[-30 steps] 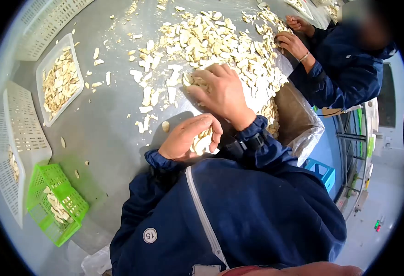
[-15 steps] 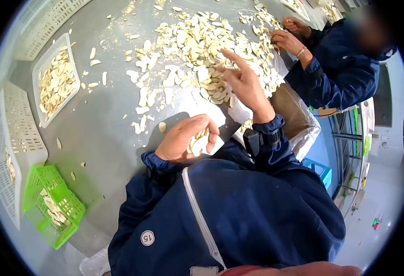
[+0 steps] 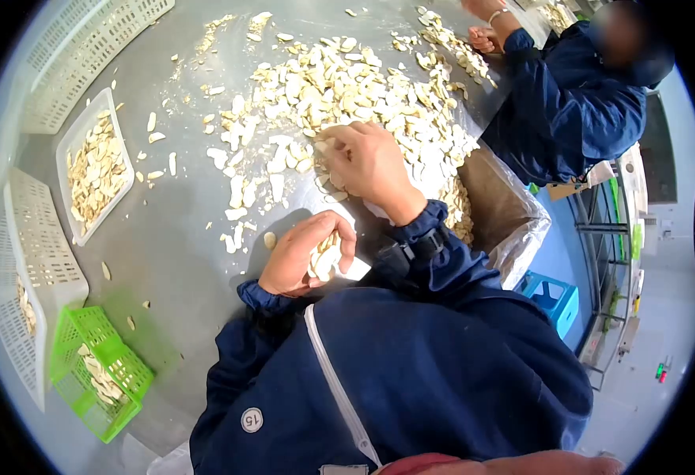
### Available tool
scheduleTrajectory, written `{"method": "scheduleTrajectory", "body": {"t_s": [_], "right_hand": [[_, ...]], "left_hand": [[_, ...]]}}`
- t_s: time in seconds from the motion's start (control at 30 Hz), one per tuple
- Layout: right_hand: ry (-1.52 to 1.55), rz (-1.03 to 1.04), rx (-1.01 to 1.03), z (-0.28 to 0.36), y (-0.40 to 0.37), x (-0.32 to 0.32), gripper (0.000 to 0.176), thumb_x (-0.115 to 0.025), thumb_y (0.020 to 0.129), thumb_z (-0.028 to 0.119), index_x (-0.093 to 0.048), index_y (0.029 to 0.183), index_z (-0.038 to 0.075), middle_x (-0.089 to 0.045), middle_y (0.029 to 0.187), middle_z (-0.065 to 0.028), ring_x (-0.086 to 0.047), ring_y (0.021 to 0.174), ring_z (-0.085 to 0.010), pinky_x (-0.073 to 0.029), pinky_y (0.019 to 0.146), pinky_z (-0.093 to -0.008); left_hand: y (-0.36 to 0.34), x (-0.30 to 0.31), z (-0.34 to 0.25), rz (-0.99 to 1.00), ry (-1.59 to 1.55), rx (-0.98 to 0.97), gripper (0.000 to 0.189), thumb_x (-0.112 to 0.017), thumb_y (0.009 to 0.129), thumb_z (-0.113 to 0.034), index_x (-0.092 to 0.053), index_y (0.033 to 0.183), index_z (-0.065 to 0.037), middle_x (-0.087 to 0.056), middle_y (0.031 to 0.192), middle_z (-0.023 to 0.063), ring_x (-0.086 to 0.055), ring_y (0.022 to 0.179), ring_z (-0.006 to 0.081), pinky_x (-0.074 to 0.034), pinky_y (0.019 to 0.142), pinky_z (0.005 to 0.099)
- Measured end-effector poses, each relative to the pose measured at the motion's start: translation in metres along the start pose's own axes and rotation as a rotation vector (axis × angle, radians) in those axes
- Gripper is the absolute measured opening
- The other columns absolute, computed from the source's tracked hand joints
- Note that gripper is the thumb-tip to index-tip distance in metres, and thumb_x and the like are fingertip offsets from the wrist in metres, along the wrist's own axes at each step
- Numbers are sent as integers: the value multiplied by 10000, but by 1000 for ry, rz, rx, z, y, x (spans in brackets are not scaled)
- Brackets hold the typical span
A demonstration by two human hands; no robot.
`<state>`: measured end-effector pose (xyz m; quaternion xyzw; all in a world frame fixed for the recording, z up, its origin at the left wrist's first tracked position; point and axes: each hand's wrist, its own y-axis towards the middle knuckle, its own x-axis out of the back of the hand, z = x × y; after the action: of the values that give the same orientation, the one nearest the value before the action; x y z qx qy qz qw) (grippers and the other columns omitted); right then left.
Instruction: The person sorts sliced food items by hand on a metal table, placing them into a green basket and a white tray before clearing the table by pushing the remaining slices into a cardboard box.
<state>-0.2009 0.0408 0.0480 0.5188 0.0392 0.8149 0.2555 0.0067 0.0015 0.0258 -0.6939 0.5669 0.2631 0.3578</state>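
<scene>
At the far left of the frame stands a white perforated basket (image 3: 51, 229), with a green basket (image 3: 94, 326) just below it and a white tub (image 3: 125, 146) to its upper right; all three hold slices, their walls seemingly keeping portions apart from those loose on the table (image 3: 181, 261). Near the centre, the left hand (image 3: 304, 252) is curled around a clutch of pale slices (image 3: 326, 260), probably so that none slip out. To its upper right, the right hand (image 3: 371, 165) bends its fingers down at the near edge of the heap (image 3: 347, 87) filling the upper centre; whether it pinches a piece, I cannot tell. Further right is a plastic-lined box (image 3: 505, 194), and at upper right a co-worker's hand (image 3: 483, 39) is near scattered slices
</scene>
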Motion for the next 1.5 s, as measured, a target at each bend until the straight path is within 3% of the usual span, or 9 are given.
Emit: {"method": "scheduleTrajectory", "body": {"t_s": [0.17, 0.3, 0.4, 0.43, 0.57, 0.7, 1.03, 1.37, 1.5], "right_hand": [[116, 45, -205, -28, -8, 34, 192, -729, 952, 199, -767, 1088, 69, -729, 924, -101, -708, 830, -250, -557, 757, -353], [911, 292, -391, -18, -21, 54, 257, -681, 1065, 216, -719, 1204, 3, -699, 1062, 11, -617, 953, -62, -519, 831, -243], [1105, 289, -366, 1, -39, 51, 273, -700, 1053, 218, -722, 1239, 20, -704, 1104, -9, -633, 971, -84, -523, 832, -258], [613, 306, -230, 0, -37, 64, 266, -703, 1035, 175, -719, 1267, 46, -701, 1191, -45, -657, 1054, -147, -529, 896, -292], [448, 403, -193, -10, -54, 65, 246, -721, 979, 149, -755, 1210, 71, -717, 1165, -102, -685, 1042, -244, -557, 904, -350], [124, 54, -157, -43, -52, 52, 202, -688, 930, 104, -775, 1110, 80, -735, 1078, -157, -692, 990, -369, -570, 888, -446], [93, 165, 599, 27, -13, -9, 320, -766, 905, 210, -757, 1224, 185, -698, 1295, -98, -618, 1266, -339, -492, 1077, -475], [-37, 206, 456, -15, -54, 51, 227, -804, 903, 230, -778, 1117, 159, -701, 1323, -82, -640, 1236, -321, -505, 1056, -456], [-207, -119, 244, -42, -39, 42, 261, -807, 868, 119, -782, 1128, 130, -716, 1250, -125, -657, 1176, -356, -526, 1019, -471]], "left_hand": [[6, 3, 5, -8, -151, -37, 445, -409, 1146, -400, -588, 1034, -9, -642, 847, 118, -560, 570, 110, -388, 395, 191], [8, 3, 8, -85, -248, -62, 481, -377, 1154, -451, -584, 1134, -17, -649, 979, 131, -647, 706, 171, -423, 392, 196], [9, -1, 7, -132, -304, -72, 541, -353, 1150, -493, -590, 1228, -13, -673, 1052, 124, -663, 763, 151, -422, 416, 210], [10, 2, 7, -92, -306, -88, 588, -345, 1144, -530, -593, 1269, -11, -677, 1074, 132, -677, 780, 168, -447, 418, 217], [10, 8, 9, -37, -279, -104, 528, -369, 1147, -476, -595, 1237, -7, -662, 1055, 122, -669, 772, 159, -429, 417, 211], [8, 6, 8, 24, -243, -84, 452, -398, 1140, -406, -592, 1219, -6, -643, 1010, 103, -646, 729, 143, -415, 424, 209], [-5, -9, 0, 134, -10, 0, 458, -413, 1132, -366, -612, 1183, 44, -661, 958, 141, -667, 727, 179, -514, 604, 252], [-6, -14, -5, 149, 2, -1, 462, -398, 1142, -371, -607, 1152, 41, -658, 928, 133, -657, 718, 155, -500, 576, 238], [-2, -8, 1, 126, 21, -28, 465, -382, 1150, -383, -600, 1168, 28, -653, 940, 114, -644, 695, 137, -472, 505, 213]]}}
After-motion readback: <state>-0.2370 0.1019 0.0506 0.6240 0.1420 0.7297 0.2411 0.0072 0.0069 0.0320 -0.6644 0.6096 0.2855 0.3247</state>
